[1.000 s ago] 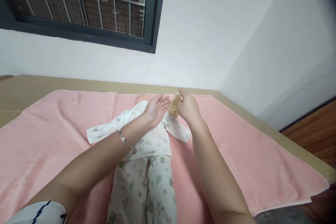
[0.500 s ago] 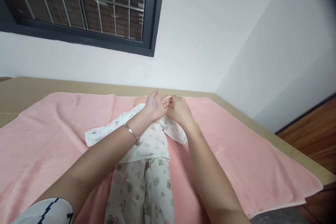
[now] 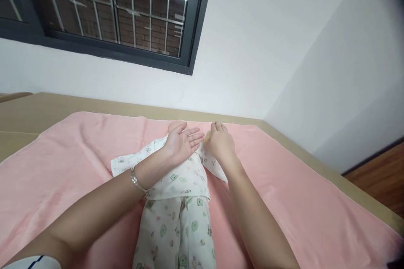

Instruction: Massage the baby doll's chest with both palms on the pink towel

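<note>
A small white long-sleeved top (image 3: 186, 180) and matching trousers (image 3: 176, 231), printed with green and brown figures, lie stretched out in front of me. Past the collar shows a rounded pink shape (image 3: 176, 125), mostly hidden by my left hand. My left hand (image 3: 183, 145) hovers over the chest of the top, palm up, fingers spread and holding nothing. Over the right sleeve (image 3: 213, 164) is my right hand (image 3: 221, 143), its back toward me and its fingers curled. A small yellowish thing (image 3: 207, 136) shows at its inner side; its kind is unclear.
A pink blanket (image 3: 271, 201) with folds at the left covers the beige surface (image 3: 72, 101) beneath. Behind it rises a white wall (image 3: 240, 50) with a dark-framed, barred window (image 3: 189, 29). Wood-grain panelling (image 3: 375, 180) stands at the right.
My hands have drawn apart: the left has moved left and down, the right slightly right and down. The view has shifted a little to the left.
</note>
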A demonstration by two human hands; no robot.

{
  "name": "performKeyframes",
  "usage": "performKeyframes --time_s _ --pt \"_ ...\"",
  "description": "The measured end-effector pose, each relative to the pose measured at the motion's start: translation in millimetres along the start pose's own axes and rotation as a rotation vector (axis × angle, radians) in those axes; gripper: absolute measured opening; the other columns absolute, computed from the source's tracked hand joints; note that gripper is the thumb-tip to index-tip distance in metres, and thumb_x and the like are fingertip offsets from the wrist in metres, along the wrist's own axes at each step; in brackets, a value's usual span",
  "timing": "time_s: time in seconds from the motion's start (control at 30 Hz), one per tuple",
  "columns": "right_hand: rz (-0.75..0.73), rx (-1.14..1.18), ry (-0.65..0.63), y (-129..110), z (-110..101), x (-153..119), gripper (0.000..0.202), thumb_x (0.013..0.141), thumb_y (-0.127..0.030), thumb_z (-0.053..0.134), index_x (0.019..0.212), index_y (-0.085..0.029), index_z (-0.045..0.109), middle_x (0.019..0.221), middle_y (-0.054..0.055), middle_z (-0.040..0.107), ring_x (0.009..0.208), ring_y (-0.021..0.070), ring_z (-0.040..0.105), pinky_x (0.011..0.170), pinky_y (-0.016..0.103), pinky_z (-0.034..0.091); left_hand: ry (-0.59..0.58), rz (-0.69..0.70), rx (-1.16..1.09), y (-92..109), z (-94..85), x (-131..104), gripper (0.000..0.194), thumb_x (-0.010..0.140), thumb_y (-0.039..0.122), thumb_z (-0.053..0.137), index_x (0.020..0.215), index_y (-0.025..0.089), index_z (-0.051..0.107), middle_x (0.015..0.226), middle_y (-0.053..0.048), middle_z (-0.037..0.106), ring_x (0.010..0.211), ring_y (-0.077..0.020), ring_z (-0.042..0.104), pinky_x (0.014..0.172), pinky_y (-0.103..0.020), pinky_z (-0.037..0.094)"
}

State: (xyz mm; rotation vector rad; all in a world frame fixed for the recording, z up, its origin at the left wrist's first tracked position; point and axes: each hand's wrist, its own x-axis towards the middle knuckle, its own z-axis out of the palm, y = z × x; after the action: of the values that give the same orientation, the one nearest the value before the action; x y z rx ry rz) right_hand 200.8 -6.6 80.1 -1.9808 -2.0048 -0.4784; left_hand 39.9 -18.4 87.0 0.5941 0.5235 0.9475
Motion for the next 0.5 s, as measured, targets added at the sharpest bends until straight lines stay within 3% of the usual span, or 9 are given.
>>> performKeyframes --time_s 0.07,0.13,0.2,0.27,0.33,0.43,0.5 --pt "0.021 -0.012 -0.054 -4.5 -4.3 -2.4 0.056 0.094 -0.017 0.039 0.149 -0.004 0.040 0.158 0.020 0.037 0.147 0.0306 0.030 0.110 0.046 0.039 0.035 -0.011 -0.001 1.1 -6.2 -15.7 0.063 0.095 0.051 0.040 0.144 0.012 0.046 0.149 -0.019 0.051 0.138 -0.0242 0.051 0.116 -0.036 0.038" --pt "0.035 -0.004 -0.124 -11.2 -11.8 -5.5 0.051 0.094 -0.019 0.041 0.143 -0.006 0.049 0.161 0.021 0.031 0.149 0.0352 0.026 0.114 0.054 0.033 0.070 -0.001 -0.020 2.1 -8.8 -25.5 0.061 0.095 0.050 0.041 0.143 0.013 0.047 0.147 -0.019 0.053 0.137 -0.0242 0.052 0.116 -0.036 0.038" --pt "-0.007 0.082 -0.159 -21.0 -20.8 -9.8 0.044 0.095 -0.020 0.039 0.132 -0.008 0.061 0.160 0.022 0.033 0.149 0.0367 0.028 0.116 0.058 0.028 0.085 0.017 -0.057 3.7 -6.9 -30.9 0.059 0.096 0.048 0.041 0.142 0.011 0.047 0.144 -0.020 0.055 0.134 -0.0243 0.054 0.115 -0.036 0.040" --pt "-0.109 0.264 -0.116 -34.0 -29.2 -17.1 0.046 0.098 -0.023 0.033 0.131 -0.010 0.062 0.157 0.019 0.039 0.148 0.0319 0.032 0.119 0.056 0.025 0.054 0.049 -0.109 7.4 -1.1 -35.5 0.059 0.097 0.046 0.039 0.142 0.008 0.045 0.139 -0.022 0.058 0.130 -0.0252 0.058 0.114 -0.037 0.042" --pt "-0.250 0.444 -0.029 -50.3 -36.3 -29.9 0.051 0.102 -0.029 0.026 0.143 -0.012 0.051 0.158 0.016 0.039 0.150 0.0270 0.029 0.123 0.055 0.020 -0.021 0.089 -0.155 15.0 5.9 -42.4 0.057 0.099 0.044 0.033 0.142 0.007 0.044 0.136 -0.022 0.060 0.128 -0.0271 0.060 0.113 -0.041 0.043" --pt "-0.493 0.520 0.041 -76.9 -46.0 -60.3 0.064 0.103 -0.043 0.030 0.156 -0.008 0.029 0.164 0.017 0.023 0.155 0.0308 0.012 0.124 0.060 0.010 -0.077 0.131 -0.174 31.6 11.8 -56.5 0.059 0.101 0.046 0.026 0.142 0.008 0.044 0.136 -0.020 0.061 0.131 -0.0291 0.057 0.114 -0.046 0.041" --pt "-0.643 0.559 0.070 -91.9 -53.4 -83.1 0.078 0.100 -0.051 0.037 0.160 -0.007 0.014 0.167 0.017 0.012 0.155 0.0332 0.002 0.126 0.060 0.008 -0.066 0.163 -0.141 39.8 11.5 -64.8 0.062 0.100 0.049 0.024 0.143 0.008 0.042 0.139 -0.018 0.059 0.137 -0.0268 0.052 0.118 -0.043 0.037"
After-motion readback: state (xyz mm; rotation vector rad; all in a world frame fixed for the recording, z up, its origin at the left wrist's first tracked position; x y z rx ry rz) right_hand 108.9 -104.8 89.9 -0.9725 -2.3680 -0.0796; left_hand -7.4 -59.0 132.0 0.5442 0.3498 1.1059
